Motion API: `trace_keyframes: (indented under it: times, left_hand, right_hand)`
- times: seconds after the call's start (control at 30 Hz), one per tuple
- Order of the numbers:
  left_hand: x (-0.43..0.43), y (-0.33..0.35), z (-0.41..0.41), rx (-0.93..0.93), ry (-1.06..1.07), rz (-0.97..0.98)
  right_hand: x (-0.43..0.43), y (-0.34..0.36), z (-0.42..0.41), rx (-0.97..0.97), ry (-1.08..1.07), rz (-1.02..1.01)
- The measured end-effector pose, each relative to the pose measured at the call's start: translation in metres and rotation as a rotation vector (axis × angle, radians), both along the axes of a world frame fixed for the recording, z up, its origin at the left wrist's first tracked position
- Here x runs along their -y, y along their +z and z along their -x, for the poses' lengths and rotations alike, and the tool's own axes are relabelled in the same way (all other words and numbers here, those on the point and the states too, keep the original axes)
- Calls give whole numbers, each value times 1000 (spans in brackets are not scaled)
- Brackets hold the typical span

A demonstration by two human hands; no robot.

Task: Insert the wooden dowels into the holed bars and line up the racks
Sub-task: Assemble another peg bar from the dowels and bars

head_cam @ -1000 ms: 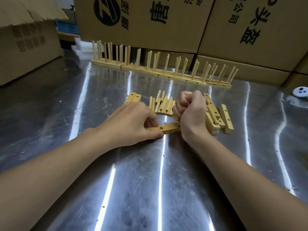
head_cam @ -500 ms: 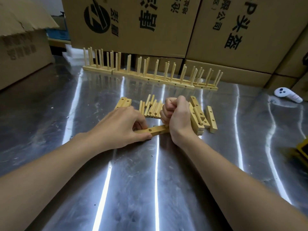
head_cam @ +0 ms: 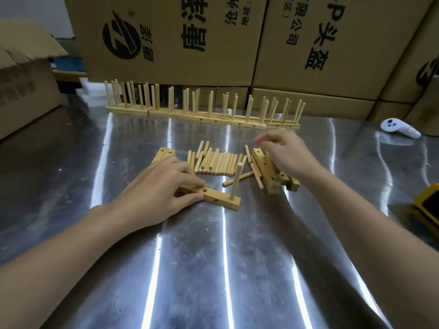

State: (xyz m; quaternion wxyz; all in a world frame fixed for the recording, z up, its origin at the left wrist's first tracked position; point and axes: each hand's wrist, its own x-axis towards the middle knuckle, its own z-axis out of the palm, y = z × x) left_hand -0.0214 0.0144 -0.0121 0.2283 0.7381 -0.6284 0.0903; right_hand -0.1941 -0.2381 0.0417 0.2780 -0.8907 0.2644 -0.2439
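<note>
**One dowel seated, the right hand off for the next**

A moment ago the right hand (head_cam: pixel 285 155) was a closed fist on top of the bar (head_cam: pixel 215 197), pressing down; now that fist has let go and lifted away, and an upright dowel (head_cam: pixel 236 182) stands in the hole at the bar's right end; it leans a touch, but it looks seated; the bar itself has not shifted on the steel table (head_cam: pixel 213 269).

The left hand (head_cam: pixel 164 193) still pins the bar's left end flat, fingers pressed over the top and thumb along the near face; just right of those fingers an empty hole shows on the bar's top, and that, I'd judge, is the next one to fill.

The right hand hangs behind and to the right of the bar, fingers spread loose and blurred, holding nothing; it is over the stack of spare bars (head_cam: pixel 273 176), with the loose dowels (head_cam: pixel 213 161) lying in a row directly behind the bar; one stray dowel (head_cam: pixel 237 179) lies slantwise between row and bar.

Far behind the bar, against the cardboard boxes (head_cam: pixel 171 39), the finished racks (head_cam: pixel 202 110) stand end to end in a line; this bar belongs there once its holes are filled.
</note>
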Motion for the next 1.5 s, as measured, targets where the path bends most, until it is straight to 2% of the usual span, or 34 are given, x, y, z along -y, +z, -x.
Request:
trace_keyframes:
  times: [0.13,0.33,0.53,0.87,1.1,1.23,1.5]
  left_hand:
    - [-1,1,2,14,-4,-20]
    - [-2,0,5,-2,8,-20]
    - [-2,0,6,-16,9,-3]
    - [-2,1,8,-25,12,-4]
    - [-3,2,10,-26,14,-11]
    - [-3,2,10,-24,18,-23]
    - [-2,2,10,-29,17,-20]
  right_hand:
    - [-12,-33,-2,2,-79,155]
    - [-17,-44,-6,-129,-82,372]
    - [-19,-46,-7,-294,-59,369]
    - [-27,-43,-9,-322,6,468]
    - [-25,-44,-8,-216,14,426]
    - [-30,-47,-14,-263,93,450]
    - [-34,-46,-18,-257,80,545]
